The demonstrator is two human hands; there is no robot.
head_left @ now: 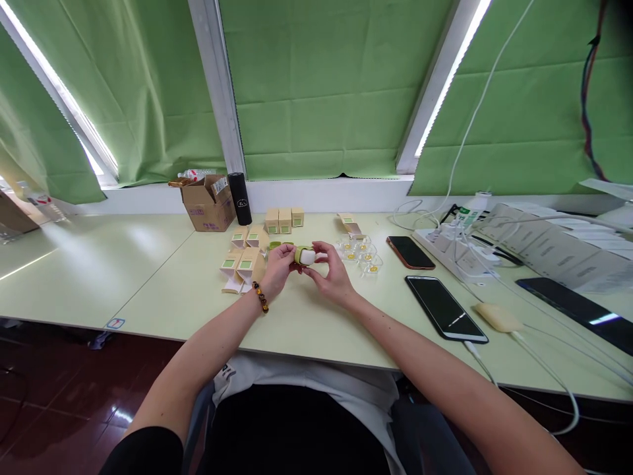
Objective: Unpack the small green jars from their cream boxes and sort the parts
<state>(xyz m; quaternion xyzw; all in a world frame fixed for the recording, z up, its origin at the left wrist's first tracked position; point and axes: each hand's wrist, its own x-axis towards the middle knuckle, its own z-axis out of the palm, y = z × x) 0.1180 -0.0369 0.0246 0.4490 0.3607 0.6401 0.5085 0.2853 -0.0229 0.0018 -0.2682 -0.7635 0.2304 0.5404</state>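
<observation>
At frame centre, I find left fingers (pixel 283 251) and right fingers (pixel 322 247) clamped on a small rounded green-and-white object (pixel 307 257), apparently steadying it.

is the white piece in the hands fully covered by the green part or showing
Showing: the white piece is visible, green part along its left, held between left hand and right hand.

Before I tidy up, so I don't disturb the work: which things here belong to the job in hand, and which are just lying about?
Seem part of the job:
green-and-white item, held
small tan boxes
clear pieces with yellow centres

Probably just lying about:
brown-edged phone
white-edged phone
black cylinder
cardboard box
</observation>
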